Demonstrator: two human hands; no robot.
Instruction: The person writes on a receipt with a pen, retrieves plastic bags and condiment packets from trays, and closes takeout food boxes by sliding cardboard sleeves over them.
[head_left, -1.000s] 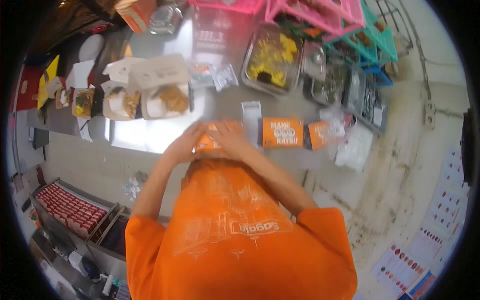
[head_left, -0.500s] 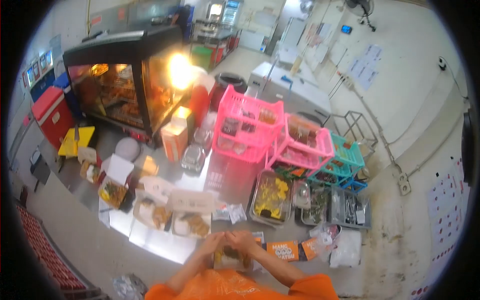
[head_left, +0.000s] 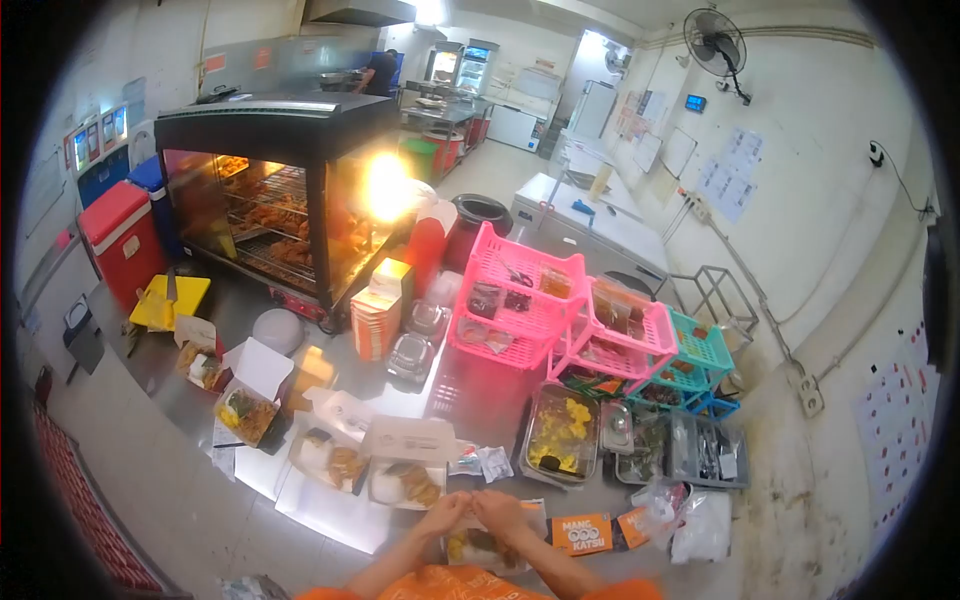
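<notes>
Close in front of my orange shirt, a small food box stands open, with yellow and brown food inside. At its far edge my left hand and my right hand meet, fingers bent and pressed together on the lid, which they mostly hide. Two open boxes with rice and fried pieces are beyond my left hand. White packets lie past my fingertips. Right of my right hand is a flat orange carton, with another beside it.
A lit food warmer stands at the back left. Pink baskets, a teal basket and a tray of yellow food are right of centre. A plastic bag lies at right. Far off, a person stands.
The view has tilted up from my shirt to the room. The orange lid under my hands has opened, showing food, and my hands have come together at the box's far edge.
</notes>
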